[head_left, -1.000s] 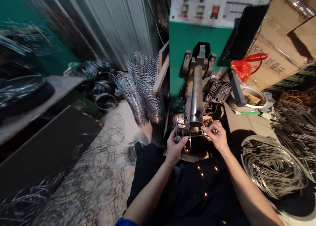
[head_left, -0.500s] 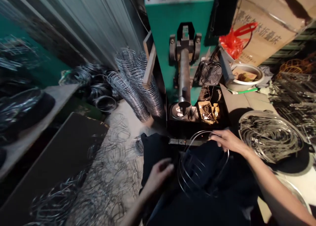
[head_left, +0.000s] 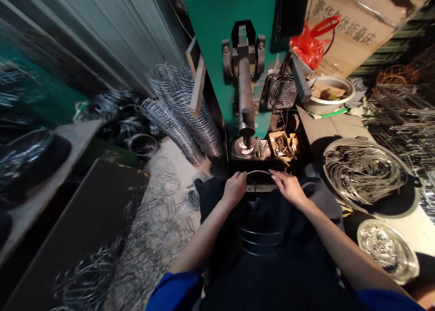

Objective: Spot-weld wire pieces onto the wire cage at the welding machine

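Observation:
Between my two hands a thin metal wire ring (head_left: 258, 171) is held up in front of my lap, its top arc showing. My left hand (head_left: 235, 187) is closed on the ring's left side, fingertips pinched. On the right side my right hand (head_left: 287, 187) pinches it between thumb and fingers. Lower down, curved wires (head_left: 261, 243) show against my dark apron; whether they belong to the held ring I cannot tell. Just beyond my hands stands the green machine (head_left: 210, 39), with its metal arm (head_left: 246, 96) pointing down toward a round base (head_left: 244, 148).
Stacked wire rings (head_left: 176, 116) lean left of the machine, and loose rings cover the floor (head_left: 159, 229). To the right are a basin of wire pieces (head_left: 416, 182), a smaller metal bowl (head_left: 409, 256) and a white basin (head_left: 335, 105). A dark board (head_left: 78, 220) lies at left.
My left hand has come up from my lap and now grips the wire ring. The right hand has moved slightly left with the ring. The view has shifted a little.

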The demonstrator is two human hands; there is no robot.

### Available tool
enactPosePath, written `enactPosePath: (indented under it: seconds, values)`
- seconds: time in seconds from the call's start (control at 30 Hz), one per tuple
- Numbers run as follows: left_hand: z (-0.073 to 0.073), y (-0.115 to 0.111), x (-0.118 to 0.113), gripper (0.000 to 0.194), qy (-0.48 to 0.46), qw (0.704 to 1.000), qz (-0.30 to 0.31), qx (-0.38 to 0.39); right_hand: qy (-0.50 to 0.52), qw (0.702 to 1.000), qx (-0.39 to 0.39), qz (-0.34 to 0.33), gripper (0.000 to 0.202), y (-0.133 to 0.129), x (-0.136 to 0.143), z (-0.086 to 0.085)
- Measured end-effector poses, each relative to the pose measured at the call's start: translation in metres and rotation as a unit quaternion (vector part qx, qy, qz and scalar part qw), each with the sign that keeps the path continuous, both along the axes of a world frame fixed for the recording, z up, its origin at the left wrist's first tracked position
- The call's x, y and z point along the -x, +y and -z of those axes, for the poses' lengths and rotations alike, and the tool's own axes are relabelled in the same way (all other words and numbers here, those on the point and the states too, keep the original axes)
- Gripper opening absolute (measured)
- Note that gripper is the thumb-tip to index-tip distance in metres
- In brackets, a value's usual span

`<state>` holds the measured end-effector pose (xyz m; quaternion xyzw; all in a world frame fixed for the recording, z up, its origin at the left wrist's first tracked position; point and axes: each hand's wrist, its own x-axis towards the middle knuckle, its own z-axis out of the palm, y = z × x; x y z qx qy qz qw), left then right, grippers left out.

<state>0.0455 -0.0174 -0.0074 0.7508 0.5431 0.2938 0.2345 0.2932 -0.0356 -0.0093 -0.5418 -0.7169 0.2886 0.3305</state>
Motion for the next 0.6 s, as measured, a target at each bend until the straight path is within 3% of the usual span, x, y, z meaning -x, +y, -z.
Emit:
enactPosePath:
  seconds: [0.1,0.2,0.3,0.37,0.4,0.47,0.6]
  values:
    - [-0.011,0.009,-0.001,0.025,0.024,1.0,0.012,-0.013,0.023,0.999,0.001,0.025,0.043,0.013,0.004,-0.01]
    - [-0.023,0.011,-0.001,0.025,0.04,0.999,0.018,-0.027,0.108,0.985,0.132,0.019,0.052,0.02,-0.003,-0.023]
    - [-0.028,0.005,0.003,0.023,0.041,0.998,0.021,-0.032,0.272,0.903,0.32,-0.085,0.059,0.013,-0.023,-0.029]
    - [-0.027,0.0,0.005,0.021,0.032,0.999,0.023,-0.03,0.341,0.844,0.386,-0.146,0.068,0.003,-0.035,-0.029]
    - [-0.025,-0.003,0.006,0.02,0.026,0.999,0.024,-0.028,0.354,0.833,0.395,-0.155,0.069,-0.002,-0.039,-0.028]
    - [-0.022,-0.008,0.006,0.019,0.014,0.999,0.021,-0.023,0.353,0.844,0.377,-0.144,0.063,-0.011,-0.042,-0.024]
    - [-0.015,-0.015,0.004,0.016,-0.023,1.0,0.013,0.002,0.311,0.893,0.307,-0.103,0.044,-0.02,-0.039,-0.012]
